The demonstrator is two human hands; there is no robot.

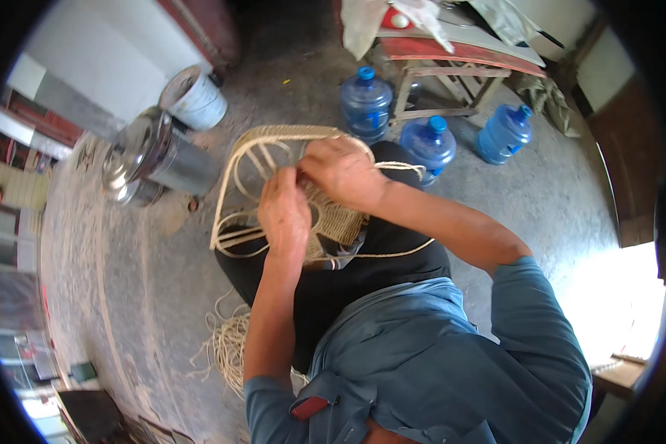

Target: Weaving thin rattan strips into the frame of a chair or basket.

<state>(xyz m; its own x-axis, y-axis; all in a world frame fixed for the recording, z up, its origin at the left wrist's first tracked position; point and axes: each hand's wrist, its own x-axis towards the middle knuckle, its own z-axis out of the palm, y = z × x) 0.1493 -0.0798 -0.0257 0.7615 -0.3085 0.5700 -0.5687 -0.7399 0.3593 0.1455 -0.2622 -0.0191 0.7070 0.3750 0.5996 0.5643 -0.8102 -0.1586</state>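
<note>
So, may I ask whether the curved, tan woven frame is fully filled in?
Partly open: the curved, tan woven frame has dense weave at right, but gaps between strips at left.

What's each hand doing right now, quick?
Left hand: at the weaving, bent; can't tell if it's closed on anything.
Right hand: bent over the weaving too; its grip is hidden, so can't tell.

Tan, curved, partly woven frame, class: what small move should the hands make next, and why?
Probably tighten the weave with the right hand while the left hand steadies the frame: both are close together by the tan woven panel, open gaps show at the frame's left, and a thin tan cord trails right.
</note>
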